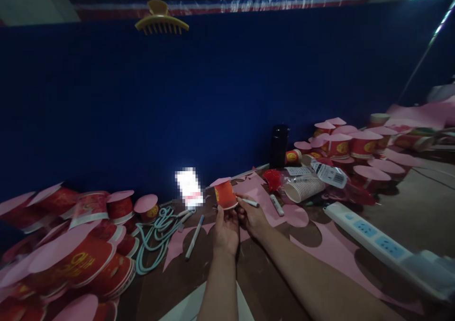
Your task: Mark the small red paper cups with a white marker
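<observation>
No legible lettering anywhere.

Yellow-printed orange-red cup (225, 195), white pen (251, 202), pink paper (336, 243), pale-blue cable (167, 220), dark-blue partition (227, 93), yellow clip (161, 23)

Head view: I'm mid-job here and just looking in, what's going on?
A person's left hand holds a red paper cup from below, with a pink disc on its top. The right hand, close beside the cup, holds a white pen. More red cups with pink tops are grouped on both sides. Pink paper with rounded cutouts lies beside a white power strip.
</observation>
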### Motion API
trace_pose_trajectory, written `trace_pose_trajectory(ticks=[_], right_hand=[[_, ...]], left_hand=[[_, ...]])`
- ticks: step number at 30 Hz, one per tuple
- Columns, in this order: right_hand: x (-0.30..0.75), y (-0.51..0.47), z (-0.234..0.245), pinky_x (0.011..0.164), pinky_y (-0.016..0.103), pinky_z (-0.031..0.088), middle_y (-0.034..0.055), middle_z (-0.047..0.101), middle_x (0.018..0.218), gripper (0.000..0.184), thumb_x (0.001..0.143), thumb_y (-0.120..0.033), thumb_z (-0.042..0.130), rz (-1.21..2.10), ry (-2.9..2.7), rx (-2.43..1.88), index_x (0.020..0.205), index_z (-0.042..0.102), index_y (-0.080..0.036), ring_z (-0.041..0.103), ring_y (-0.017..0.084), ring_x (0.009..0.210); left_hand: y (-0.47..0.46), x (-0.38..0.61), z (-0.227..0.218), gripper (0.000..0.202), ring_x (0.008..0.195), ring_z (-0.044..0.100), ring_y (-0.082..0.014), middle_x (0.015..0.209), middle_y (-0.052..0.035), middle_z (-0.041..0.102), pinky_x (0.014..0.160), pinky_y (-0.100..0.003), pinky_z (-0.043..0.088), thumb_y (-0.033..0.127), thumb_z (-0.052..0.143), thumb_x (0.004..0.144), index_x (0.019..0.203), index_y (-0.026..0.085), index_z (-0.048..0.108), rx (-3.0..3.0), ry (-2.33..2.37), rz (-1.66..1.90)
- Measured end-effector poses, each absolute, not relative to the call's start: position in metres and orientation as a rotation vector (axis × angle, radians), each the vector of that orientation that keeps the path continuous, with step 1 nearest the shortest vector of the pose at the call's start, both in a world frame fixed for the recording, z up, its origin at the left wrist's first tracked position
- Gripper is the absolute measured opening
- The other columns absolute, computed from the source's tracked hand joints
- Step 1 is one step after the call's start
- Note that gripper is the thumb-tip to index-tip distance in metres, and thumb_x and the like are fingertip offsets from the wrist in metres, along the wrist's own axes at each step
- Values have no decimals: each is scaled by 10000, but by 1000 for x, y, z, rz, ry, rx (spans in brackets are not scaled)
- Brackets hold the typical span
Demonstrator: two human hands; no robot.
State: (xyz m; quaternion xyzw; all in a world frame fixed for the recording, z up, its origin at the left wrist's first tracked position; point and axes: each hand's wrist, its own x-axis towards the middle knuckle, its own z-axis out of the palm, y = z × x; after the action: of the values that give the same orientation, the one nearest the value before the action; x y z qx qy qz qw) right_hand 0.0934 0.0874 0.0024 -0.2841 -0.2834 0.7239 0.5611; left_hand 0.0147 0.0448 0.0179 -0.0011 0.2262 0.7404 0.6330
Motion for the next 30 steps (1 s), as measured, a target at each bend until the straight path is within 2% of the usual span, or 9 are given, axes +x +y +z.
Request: trace_pose_trajectory(ticks=[4,8,13,19,21,22,24,25,30], right_hand=[[92,86,-1,401,148,325,-95,453,494,429,670,-381,728,1744,-700,-632,1023,594,-177,382,34,403],[90,85,-5,365,145,273,-94,441,501,413,698,-400,698,1749,-765,-635,1026,595,-171,382,40,400],[88,80,-3,345,151,279,-98,446,498,440,716,-399,675,1708,-900,-684,1079,585,-168,377,47,390],[90,76,-1,327,195,335,-64,505,551,476,798,-472,553,1445,-1079,-916,1175,558,-182,391,75,387],[92,75,0,437,237,448,-17,579,665,439,832,-465,514,1175,-1159,-985,1176,572,-199,498,108,507],[93,74,1,563,276,505,11,612,751,406,847,-445,504,1006,-1214,-991,1167,585,-208,558,136,635],[96,72,5,828,366,492,53,636,920,341,873,-388,493,684,-1334,-959,1149,607,-223,571,189,911],[97,70,7,891,395,461,61,633,964,324,884,-358,485,577,-1400,-934,1157,605,-233,553,200,973],[97,57,17,862,398,478,75,617,1034,340,900,-247,463,439,-1560,-794,1227,553,-258,552,204,971]], left_hand=[[44,15,18,238,572,580,-90,726,-56,652,553,-203,500,275,477,898,982,108,625,81,495,1656],[46,11,16,258,580,591,-111,770,-74,669,532,-216,482,308,479,890,969,116,633,115,498,1648],[48,6,12,304,550,596,-155,731,-73,663,486,-263,468,368,539,844,985,115,632,211,499,1620],[50,3,9,217,634,619,-121,794,-66,682,617,-243,515,267,576,830,989,130,630,74,482,1669],[51,4,10,191,671,627,-109,841,-61,691,642,-226,516,225,583,825,992,143,628,37,499,1725],[52,4,10,187,689,632,-107,860,-59,694,644,-219,515,212,583,824,994,150,627,29,508,1748],[52,5,12,180,727,642,-106,878,-54,696,652,-209,512,187,583,820,992,159,628,15,530,1774],[52,6,12,178,741,645,-104,879,-51,697,659,-205,510,178,585,816,988,161,630,10,538,1777],[49,10,13,216,790,658,-127,876,-69,695,718,-224,512,230,599,805,1002,150,639,110,549,1713]])
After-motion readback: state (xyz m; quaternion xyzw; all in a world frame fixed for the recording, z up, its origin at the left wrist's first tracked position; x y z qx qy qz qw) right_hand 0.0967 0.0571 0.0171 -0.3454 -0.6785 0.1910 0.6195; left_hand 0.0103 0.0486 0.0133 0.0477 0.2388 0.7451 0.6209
